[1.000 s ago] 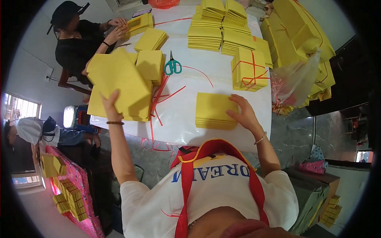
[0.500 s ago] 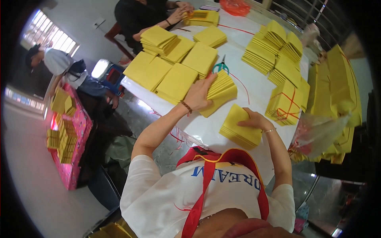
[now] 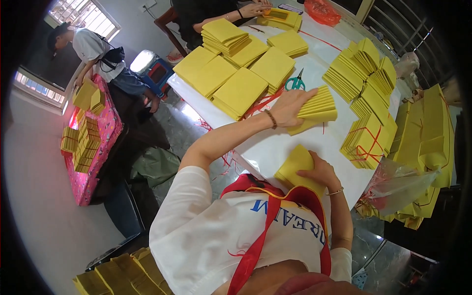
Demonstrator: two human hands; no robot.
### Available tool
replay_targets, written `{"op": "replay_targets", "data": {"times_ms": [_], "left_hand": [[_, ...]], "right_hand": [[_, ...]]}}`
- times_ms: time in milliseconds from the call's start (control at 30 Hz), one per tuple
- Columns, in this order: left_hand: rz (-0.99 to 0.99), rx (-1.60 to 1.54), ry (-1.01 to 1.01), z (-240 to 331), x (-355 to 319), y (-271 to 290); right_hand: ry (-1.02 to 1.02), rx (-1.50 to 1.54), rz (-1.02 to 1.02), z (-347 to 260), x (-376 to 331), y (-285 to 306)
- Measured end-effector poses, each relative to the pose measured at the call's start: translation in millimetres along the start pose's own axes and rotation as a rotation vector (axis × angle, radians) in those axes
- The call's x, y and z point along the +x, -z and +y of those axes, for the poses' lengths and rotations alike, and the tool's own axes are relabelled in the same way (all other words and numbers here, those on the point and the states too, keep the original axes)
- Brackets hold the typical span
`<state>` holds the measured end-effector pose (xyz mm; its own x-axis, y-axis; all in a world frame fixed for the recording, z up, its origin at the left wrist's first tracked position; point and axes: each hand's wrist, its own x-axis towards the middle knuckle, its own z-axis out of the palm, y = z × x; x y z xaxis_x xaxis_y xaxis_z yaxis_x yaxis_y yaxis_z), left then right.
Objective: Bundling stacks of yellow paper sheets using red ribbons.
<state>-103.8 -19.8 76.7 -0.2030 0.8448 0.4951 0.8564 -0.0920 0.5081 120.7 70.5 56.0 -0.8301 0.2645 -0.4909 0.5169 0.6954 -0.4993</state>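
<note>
Paper is held in both hands over the table (image 3: 275, 147): a fanned stack (image 3: 317, 105) gripped by the left hand (image 3: 290, 105), a small stack (image 3: 297, 164) clasped by the right hand (image 3: 319, 172). Edges should be squared before stacks are joined.

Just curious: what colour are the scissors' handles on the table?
Teal-green; the scissors show best in the head view, near the left hand.

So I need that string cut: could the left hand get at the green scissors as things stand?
Probably yes. The left hand rests on a fanned yellow stack, and the green scissors lie just beyond on the white table with nothing between, though it must let go first.
</note>
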Motion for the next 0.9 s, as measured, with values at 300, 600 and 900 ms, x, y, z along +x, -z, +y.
{"op": "replay_targets", "data": {"times_ms": [300,600,900], "left_hand": [[-0.617,0.373,-0.049,13.8,13.3,-55.9],[-0.562,0.431,-0.05,-4.5,15.0,-48.3],[-0.557,0.277,-0.043,-1.3,16.9,-47.2]], "right_hand": [[0.136,-0.044,0.149,29.1,7.1,-18.7],[-0.011,0.183,0.158,27.0,5.2,29.0],[0.352,-0.412,0.714,19.9,53.3,51.0]]}}
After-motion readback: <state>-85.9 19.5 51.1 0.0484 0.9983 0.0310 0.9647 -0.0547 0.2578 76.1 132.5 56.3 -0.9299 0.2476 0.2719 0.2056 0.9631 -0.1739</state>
